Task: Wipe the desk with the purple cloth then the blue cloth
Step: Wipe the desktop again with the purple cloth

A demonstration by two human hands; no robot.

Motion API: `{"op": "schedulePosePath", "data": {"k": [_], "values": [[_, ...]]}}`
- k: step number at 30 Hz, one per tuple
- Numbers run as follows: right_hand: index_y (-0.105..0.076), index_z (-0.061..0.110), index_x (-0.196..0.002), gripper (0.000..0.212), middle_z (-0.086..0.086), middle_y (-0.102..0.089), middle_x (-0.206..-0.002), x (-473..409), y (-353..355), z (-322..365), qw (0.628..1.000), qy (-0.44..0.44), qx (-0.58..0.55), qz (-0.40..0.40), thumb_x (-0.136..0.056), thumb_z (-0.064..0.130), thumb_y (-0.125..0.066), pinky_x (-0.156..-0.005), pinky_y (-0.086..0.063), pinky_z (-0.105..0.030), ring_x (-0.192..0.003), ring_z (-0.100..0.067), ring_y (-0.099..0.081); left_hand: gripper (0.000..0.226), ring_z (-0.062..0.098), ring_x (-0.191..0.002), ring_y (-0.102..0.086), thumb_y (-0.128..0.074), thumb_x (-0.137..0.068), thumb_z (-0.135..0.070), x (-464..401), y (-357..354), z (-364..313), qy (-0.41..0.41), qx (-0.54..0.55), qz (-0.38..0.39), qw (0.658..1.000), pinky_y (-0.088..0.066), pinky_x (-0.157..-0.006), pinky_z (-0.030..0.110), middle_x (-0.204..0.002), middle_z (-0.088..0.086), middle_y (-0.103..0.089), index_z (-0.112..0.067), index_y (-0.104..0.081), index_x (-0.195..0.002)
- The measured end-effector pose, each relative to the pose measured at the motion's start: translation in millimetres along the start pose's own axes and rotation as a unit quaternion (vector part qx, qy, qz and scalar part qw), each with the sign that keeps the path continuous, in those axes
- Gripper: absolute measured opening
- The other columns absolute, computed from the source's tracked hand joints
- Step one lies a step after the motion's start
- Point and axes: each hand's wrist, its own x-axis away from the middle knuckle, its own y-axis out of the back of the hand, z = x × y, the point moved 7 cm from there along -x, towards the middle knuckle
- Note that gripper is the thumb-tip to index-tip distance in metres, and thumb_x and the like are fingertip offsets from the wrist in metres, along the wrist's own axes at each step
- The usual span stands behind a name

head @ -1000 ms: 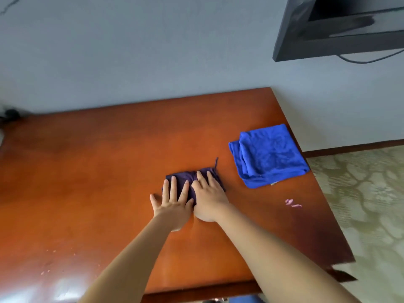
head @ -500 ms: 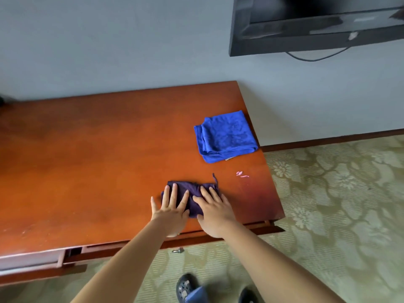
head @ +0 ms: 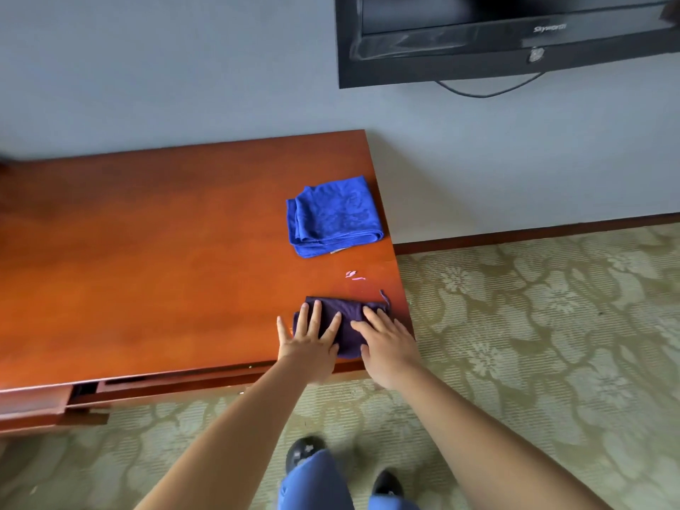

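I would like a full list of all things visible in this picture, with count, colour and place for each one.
desk: one, red-brown wood, against the wall.
purple cloth: one, dark purple, near right corner of desk, under both hands.
blue cloth: one, bright blue, folded, far right of desk.
pink scraps: a few, between the cloths.
television: one, black, on the wall.
carpet: green, flowered, on the floor.
shoes: two, dark, on carpet.
left hand: flat on purple cloth.
right hand: flat on purple cloth.

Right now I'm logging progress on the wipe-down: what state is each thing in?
purple cloth: folded, flat on the desk, pressed under both hands
blue cloth: folded, untouched
left hand: fingers straight, spread
right hand: fingers straight
desk: front drawer slightly open
television: screen dark
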Motion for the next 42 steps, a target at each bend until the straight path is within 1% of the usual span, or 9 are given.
{"op": "schedulePosePath", "data": {"k": [8,13,16,20,26,34,37,40,42], "values": [[-0.052,0.019,-0.123,0.035,0.002,-0.029,-0.153,-49.7,29.5,-15.3,0.998,-0.019,-0.026,-0.048,-0.089,0.019,-0.051,-0.113,-0.023,-0.036,-0.143,-0.019,-0.021,0.057,0.026,-0.145,0.023,-0.014,-0.102,-0.047,-27.2,15.9,-14.8,0.001,0.078,-0.02,0.997,0.007,-0.111,0.063,-0.157,0.006,0.027,-0.036,0.012,-0.151],[-0.064,0.012,-0.097,0.016,0.001,-0.06,-0.115,-52.3,42.6,-27.1,0.976,-0.084,-0.116,-0.164,-0.081,0.014,-0.063,-0.084,-0.043,-0.033,-0.111,-0.025,-0.055,0.054,0.021,-0.135,-0.026,-0.038,-0.098,-0.04,-26.4,47.2,13.9,-0.001,0.122,-0.191,0.974,-0.022,-0.111,0.047,-0.15,-0.003,-0.028,-0.032,-0.02,-0.149],[-0.059,0.012,-0.114,0.035,-0.008,-0.058,-0.113,-57.1,39.4,-30.7,0.972,-0.124,-0.125,-0.156,-0.08,0.017,-0.069,-0.087,-0.043,-0.037,-0.107,-0.031,-0.054,0.064,0.024,-0.126,-0.034,-0.057,-0.09,-0.037,-41.0,56.6,30.7,0.018,0.2,-0.172,0.964,-0.037,-0.099,0.041,-0.138,-0.002,-0.038,-0.026,-0.028,-0.146],[-0.055,0.018,-0.121,0.034,-0.006,-0.058,-0.114,-50.7,34.1,-33.1,0.976,-0.168,-0.089,-0.103,-0.09,0.029,-0.06,-0.084,-0.044,-0.034,-0.106,-0.028,-0.058,0.035,0.024,-0.116,-0.047,-0.061,-0.087,-0.035,-51.4,64.6,30.5,0.017,0.195,-0.117,0.974,-0.041,-0.093,0.036,-0.121,0.001,-0.054,-0.024,-0.06,-0.12],[-0.063,0.011,-0.103,0.026,-0.009,-0.062,-0.091,-41.8,53.4,-24.7,0.964,-0.073,-0.091,-0.238,-0.079,0.01,-0.073,-0.066,-0.048,-0.039,-0.082,-0.033,-0.061,0.034,0.02,-0.113,-0.047,-0.06,-0.09,-0.032,-46.8,72.0,33.7,-0.036,0.205,-0.2,0.958,-0.043,-0.088,0.036,-0.115,-0.002,-0.051,-0.025,-0.058,-0.123],[-0.061,0.008,-0.11,0.041,-0.014,-0.059,-0.111,-73.5,63.8,-33.1,0.938,-0.08,-0.062,-0.332,-0.072,0.004,-0.077,-0.07,-0.056,-0.043,-0.093,-0.035,-0.06,0.031,0.033,-0.081,-0.06,-0.079,-0.069,-0.013,-59.1,100.5,33.8,-0.09,0.188,-0.384,0.899,-0.048,-0.063,0.042,-0.091,0.007,-0.062,-0.01,-0.065,-0.097],[-0.055,0.013,-0.126,0.048,-0.014,-0.051,-0.129,-80.2,60.0,-33.6,0.935,-0.113,-0.019,-0.335,-0.079,0.012,-0.069,-0.09,-0.046,-0.043,-0.11,-0.03,-0.048,0.037,0.027,-0.093,-0.055,-0.065,-0.074,-0.018,-64.6,105.3,29.7,-0.083,0.127,-0.428,0.891,-0.048,-0.072,0.039,-0.104,0.009,-0.063,-0.014,-0.058,-0.111],[-0.052,0.014,-0.134,0.043,-0.014,-0.045,-0.141,-88.0,38.8,-24.8,0.965,0.013,0.029,-0.261,-0.091,0.017,-0.056,-0.1,-0.042,-0.041,-0.123,-0.03,-0.046,0.045,0.025,-0.09,-0.062,-0.082,-0.068,-0.013,-72.9,83.3,17.3,-0.158,0.066,-0.403,0.899,-0.047,-0.076,0.036,-0.103,0.005,-0.067,-0.013,-0.065,-0.109],[-0.05,0.016,-0.138,0.046,-0.015,-0.039,-0.149,-94.9,26.5,-31.4,0.978,0.032,0.064,-0.195,-0.096,0.029,-0.038,-0.104,-0.04,-0.044,-0.132,-0.033,-0.042,0.044,0.025,-0.102,-0.063,-0.079,-0.073,-0.015,-81.4,71.6,15.1,-0.16,0.015,-0.365,0.917,-0.049,-0.091,0.041,-0.117,0.006,-0.067,-0.011,-0.067,-0.116]]}}
